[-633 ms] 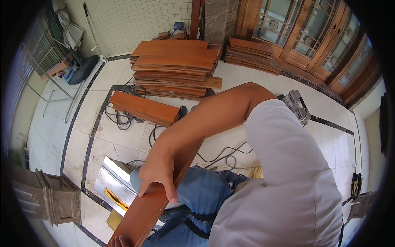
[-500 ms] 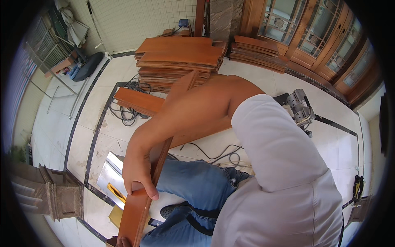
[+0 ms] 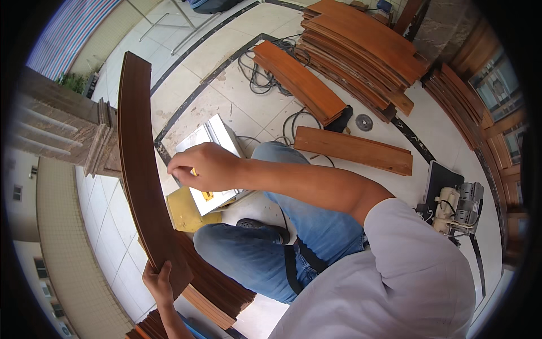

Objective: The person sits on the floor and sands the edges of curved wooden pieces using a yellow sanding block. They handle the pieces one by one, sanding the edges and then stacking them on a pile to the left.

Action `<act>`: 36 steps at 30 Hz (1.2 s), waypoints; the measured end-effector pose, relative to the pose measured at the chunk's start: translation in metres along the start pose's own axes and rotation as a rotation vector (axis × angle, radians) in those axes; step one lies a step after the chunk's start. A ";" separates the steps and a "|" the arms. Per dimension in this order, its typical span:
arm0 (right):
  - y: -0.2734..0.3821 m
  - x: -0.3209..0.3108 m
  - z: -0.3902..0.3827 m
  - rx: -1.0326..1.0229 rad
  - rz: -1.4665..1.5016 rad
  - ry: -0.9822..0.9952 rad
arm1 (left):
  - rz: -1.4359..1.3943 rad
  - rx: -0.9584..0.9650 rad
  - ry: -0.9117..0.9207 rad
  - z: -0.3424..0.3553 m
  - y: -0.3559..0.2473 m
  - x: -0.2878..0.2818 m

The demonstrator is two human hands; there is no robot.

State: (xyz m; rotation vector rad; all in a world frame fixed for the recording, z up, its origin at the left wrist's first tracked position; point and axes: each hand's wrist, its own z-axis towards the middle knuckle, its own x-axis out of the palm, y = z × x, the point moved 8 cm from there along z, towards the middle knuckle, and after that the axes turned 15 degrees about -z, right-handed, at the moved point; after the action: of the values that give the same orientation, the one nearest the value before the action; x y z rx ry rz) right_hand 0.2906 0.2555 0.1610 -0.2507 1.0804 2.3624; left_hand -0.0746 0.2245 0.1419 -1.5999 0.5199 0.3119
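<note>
A long brown wooden floorboard [image 3: 142,164] stands tilted at my left, its far end raised. My left hand [image 3: 159,282] grips its lower end, thumb on the face. Apart from the board, my right hand [image 3: 206,166] hovers with loosely bent fingers, and a gap shows between thumb and fingers. Under it lies a silver metal-topped tool [image 3: 210,134] with a yellow insert, partly hidden by the hand. A yellow block-like thing [image 3: 189,210] sits beside the tool, between it and the board.
A stack of boards [image 3: 217,282] lies by my knee. Across the floor are a large board pile [image 3: 361,48], a loose board [image 3: 353,150], another short stack [image 3: 299,82], black cable [image 3: 257,73] and a grey disc [image 3: 364,122]. A motor unit [image 3: 466,206] stands right; a stone pillar base [image 3: 101,138] left.
My view has turned left. The floorboard has swung over to my left side. My right hand has let go of it, while my left hand keeps hold of its lower end.
</note>
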 end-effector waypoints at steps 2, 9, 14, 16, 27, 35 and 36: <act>-0.077 0.027 -0.039 0.279 -0.007 0.056 | -0.141 0.006 -0.023 0.025 0.024 0.016; -0.092 0.098 -0.097 0.285 -0.473 0.893 | -0.174 -0.063 -0.093 0.075 0.110 0.055; -0.110 0.085 -0.087 0.423 -0.517 0.828 | -0.108 -0.195 -0.083 0.108 0.166 0.096; -0.116 0.078 -0.080 0.504 -0.471 0.740 | -0.060 -0.203 -0.084 0.118 0.178 0.108; -0.130 0.065 -0.070 0.666 -0.344 0.591 | 0.087 -0.151 -0.033 0.146 0.212 0.143; -0.127 0.073 -0.068 0.595 -0.425 0.703 | -0.313 -0.238 0.068 0.104 0.225 0.160; -0.123 0.078 -0.069 0.577 -0.419 0.714 | -0.299 -0.259 0.078 0.106 0.229 0.156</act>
State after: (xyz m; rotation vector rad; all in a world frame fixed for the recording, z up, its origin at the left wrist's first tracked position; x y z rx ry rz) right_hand 0.2870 0.3007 0.0065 -1.0316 1.7637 1.5163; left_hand -0.0449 0.2988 -0.1433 -1.9196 0.3001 0.0929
